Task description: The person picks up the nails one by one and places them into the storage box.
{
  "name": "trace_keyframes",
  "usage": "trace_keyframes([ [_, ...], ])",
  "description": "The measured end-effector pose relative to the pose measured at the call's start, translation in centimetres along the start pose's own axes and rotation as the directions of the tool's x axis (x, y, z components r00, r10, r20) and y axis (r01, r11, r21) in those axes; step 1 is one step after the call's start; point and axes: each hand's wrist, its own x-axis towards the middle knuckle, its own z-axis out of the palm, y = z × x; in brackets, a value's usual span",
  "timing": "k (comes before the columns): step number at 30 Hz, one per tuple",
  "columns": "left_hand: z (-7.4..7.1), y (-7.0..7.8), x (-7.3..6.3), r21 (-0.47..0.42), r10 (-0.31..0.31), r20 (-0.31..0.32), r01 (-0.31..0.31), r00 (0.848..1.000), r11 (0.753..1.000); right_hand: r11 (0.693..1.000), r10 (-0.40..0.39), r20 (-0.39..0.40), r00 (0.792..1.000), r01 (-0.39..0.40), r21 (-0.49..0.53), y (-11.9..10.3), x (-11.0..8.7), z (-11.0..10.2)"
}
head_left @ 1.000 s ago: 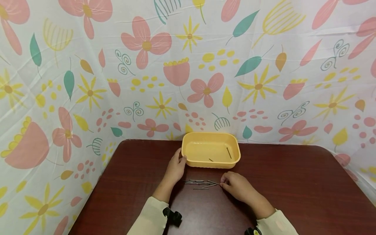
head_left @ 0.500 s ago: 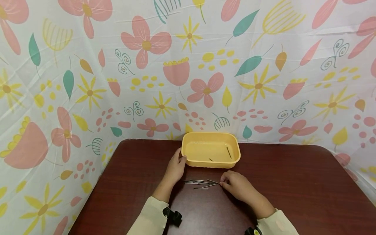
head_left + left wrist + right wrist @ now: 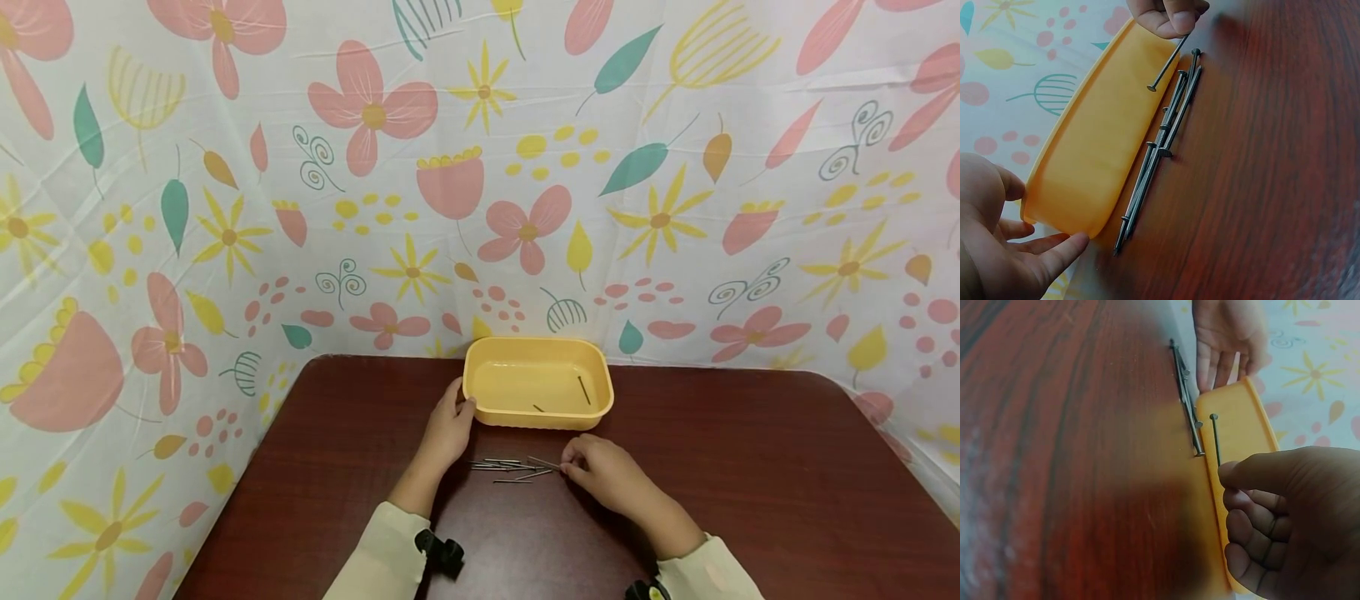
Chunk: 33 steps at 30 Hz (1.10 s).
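Note:
A yellow plastic tray stands at the back of the table, with two nails visible inside. My left hand is at its left end; in the left wrist view its extended fingers touch the tray's end wall. In front of the tray lies a loose pile of several dark metal nails, with flat heads. My right hand pinches one nail between thumb and forefinger at the right end of the pile. The pinched nail's flat head points away from the fingertips, toward the left.
The reddish-brown wooden table extends in front and to both sides. A flower-patterned cloth hangs behind the table and along its left side. A black wrist mount sits on the left sleeve.
The right hand has shifted very slightly up and left, and its pinched nail has tilted and risen a little with it. The left hand and tray look essentially still.

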Motion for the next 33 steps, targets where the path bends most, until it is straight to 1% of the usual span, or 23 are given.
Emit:
trace_keyframes([
  [11,0.0,-0.1,0.1,-0.004,0.001,0.002,-0.001,1.000,1.000,0.998,-0.065,-0.050,0.997,0.066,0.021,-0.1,0.0,-0.4],
  [19,0.0,-0.1,0.1,0.001,0.009,0.003,-0.009,1.000,1.000,0.995,-0.078,-0.078,0.994,0.083,0.055,-0.5,-0.2,-1.0],
  [27,0.0,-0.2,0.0,0.006,0.001,0.001,-0.001,1.000,1.000,0.995,-0.074,-0.179,0.981,0.085,0.054,-0.7,-0.2,-1.8],
  [33,0.1,-0.2,0.0,0.002,-0.003,-0.001,0.003,1.000,1.000,0.996,-0.061,-0.262,0.963,0.076,0.049,-0.8,0.1,-2.4],
])
